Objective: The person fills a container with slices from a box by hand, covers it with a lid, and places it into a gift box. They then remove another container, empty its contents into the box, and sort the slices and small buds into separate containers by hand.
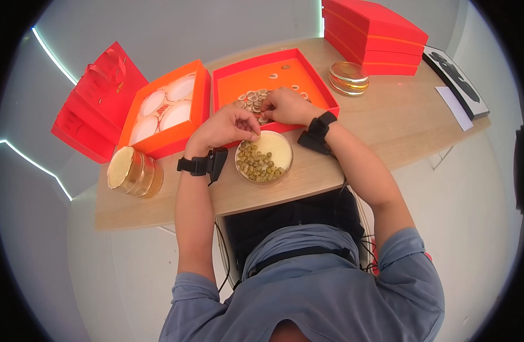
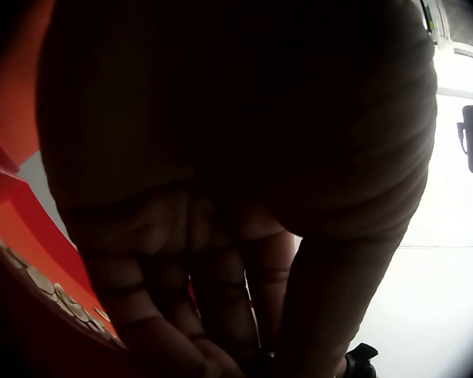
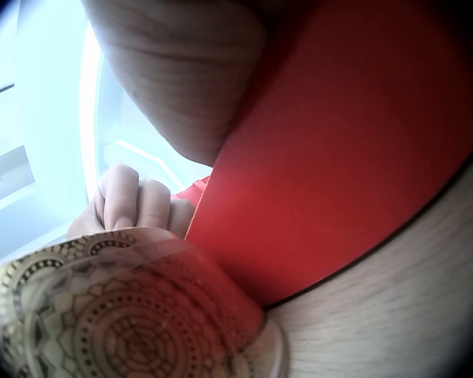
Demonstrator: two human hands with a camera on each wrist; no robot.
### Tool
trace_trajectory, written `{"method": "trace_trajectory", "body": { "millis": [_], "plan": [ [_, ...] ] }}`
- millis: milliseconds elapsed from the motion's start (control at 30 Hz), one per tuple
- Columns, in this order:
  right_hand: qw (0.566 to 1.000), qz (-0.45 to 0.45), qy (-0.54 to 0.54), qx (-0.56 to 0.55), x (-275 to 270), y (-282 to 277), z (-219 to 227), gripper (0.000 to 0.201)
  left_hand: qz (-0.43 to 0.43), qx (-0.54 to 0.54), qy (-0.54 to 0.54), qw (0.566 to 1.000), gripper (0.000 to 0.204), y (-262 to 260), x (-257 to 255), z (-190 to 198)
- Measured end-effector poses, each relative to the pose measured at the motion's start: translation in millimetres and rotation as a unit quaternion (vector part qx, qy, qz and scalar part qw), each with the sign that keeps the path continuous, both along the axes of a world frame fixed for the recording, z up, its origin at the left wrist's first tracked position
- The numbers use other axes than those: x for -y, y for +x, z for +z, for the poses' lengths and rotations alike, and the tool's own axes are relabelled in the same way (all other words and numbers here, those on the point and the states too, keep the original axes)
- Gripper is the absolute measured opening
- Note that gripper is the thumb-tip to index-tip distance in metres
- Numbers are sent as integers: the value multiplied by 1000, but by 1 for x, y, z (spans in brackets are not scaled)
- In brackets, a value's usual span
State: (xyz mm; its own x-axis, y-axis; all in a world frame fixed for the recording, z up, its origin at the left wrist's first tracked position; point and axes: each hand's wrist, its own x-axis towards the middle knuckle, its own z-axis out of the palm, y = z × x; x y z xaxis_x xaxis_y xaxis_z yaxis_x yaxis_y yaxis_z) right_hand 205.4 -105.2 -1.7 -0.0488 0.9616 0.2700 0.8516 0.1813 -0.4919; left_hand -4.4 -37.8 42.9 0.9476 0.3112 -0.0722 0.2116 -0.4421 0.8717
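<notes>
In the head view my left hand (image 1: 230,124) reaches over the rim of a clear round jar (image 1: 289,157), its thumb and fingertips close together. Small round greenish pieces (image 1: 259,164) cover part of the cream surface inside the jar. My right hand (image 1: 287,107) is in a shallow red box tray (image 1: 245,65) with an orange floor, bent fingers down among pale round slices (image 1: 249,97). I cannot tell whether either hand pinches a piece. In the right wrist view the left fingers (image 3: 122,197) curl above the jar's patterned surface (image 3: 142,331).
An orange-red box (image 1: 202,91) with white round lids and a red gift bag (image 1: 94,100) stand left. A gold-topped jar (image 1: 134,171) sits at the front left. Right are a clear tin-like jar (image 1: 348,78), stacked red boxes (image 1: 387,43) and a framed board (image 1: 455,80).
</notes>
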Motion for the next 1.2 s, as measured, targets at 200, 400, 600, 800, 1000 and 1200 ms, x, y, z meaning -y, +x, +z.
{"method": "trace_trajectory", "body": {
  "millis": [200, 400, 600, 800, 1000, 1200],
  "plan": [
    [1000, 0, 3, -1, 1, -1, 1, 16, 0, 7, 3, 1000, 12, -1, -1, -1],
    [1000, -5, 3, -10, 2, -2, 2, 16, 10, 20, 1, 1000, 11, 0, 4, 2],
    [1000, -7, -5, -3, 3, -2, 4, 16, -17, 24, 42, 999, 12, 0, 6, 3],
    [1000, -5, -3, 2, 2, -1, 2, 16, -21, 32, 65, 997, 15, -1, 4, 2],
    [1000, -7, 2, -5, 3, -2, 3, 16, -22, -9, 68, 997, 18, -2, 8, 6],
    [1000, -8, -5, 1, 2, -2, 3, 16, -17, -3, 50, 999, 18, -4, 8, 8]
  ]
}}
